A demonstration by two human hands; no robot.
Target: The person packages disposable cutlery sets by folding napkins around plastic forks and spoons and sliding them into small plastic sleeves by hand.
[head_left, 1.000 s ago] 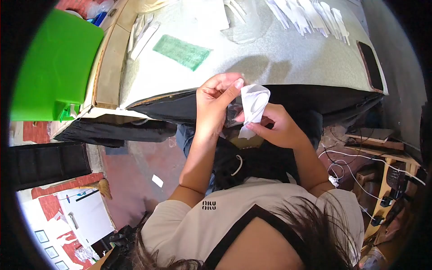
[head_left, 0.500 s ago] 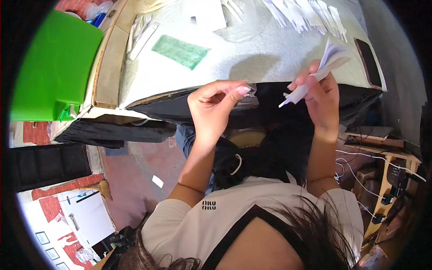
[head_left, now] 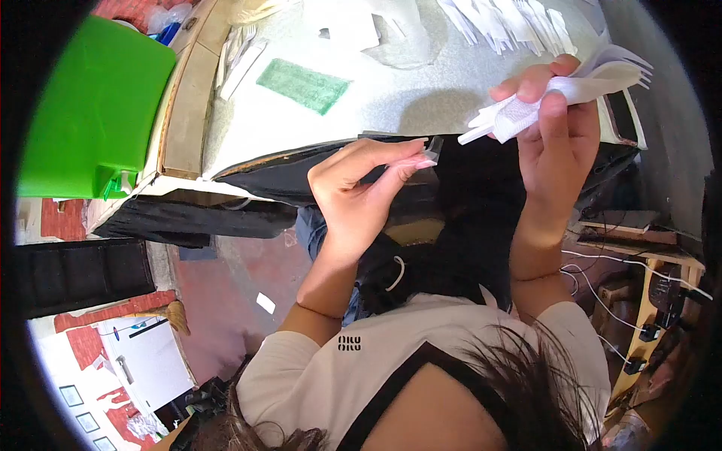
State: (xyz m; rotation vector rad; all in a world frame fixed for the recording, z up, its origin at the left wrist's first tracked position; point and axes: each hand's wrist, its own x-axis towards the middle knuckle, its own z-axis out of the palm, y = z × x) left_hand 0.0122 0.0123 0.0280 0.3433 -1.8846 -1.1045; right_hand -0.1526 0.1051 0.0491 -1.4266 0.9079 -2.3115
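My right hand (head_left: 560,143) is closed around a bundle of white plastic cutlery and a white napkin (head_left: 519,116). Fork tines (head_left: 635,68) stick out at its right end, and handle ends show at the left. Between thumb and fingertips, my left hand (head_left: 353,184) pinches a clear plastic sleeve (head_left: 434,150), which hangs just off the table edge. The sleeve is see-through, so its outline is hard to make out. The bundle and the sleeve are apart.
On the white tabletop (head_left: 361,98) lie a green cloth (head_left: 304,85), several white napkin-and-cutlery sets (head_left: 504,26), and loose plastic cutlery (head_left: 239,60) at the left. Clear plastic (head_left: 406,41) lies at the back. A green container (head_left: 90,105) stands left. A dark phone (head_left: 620,116) is partly hidden behind my right hand.
My right hand has moved up and right and turned the bundle, so the fork tines now show. My left hand has shifted slightly, still pinching the clear sleeve.
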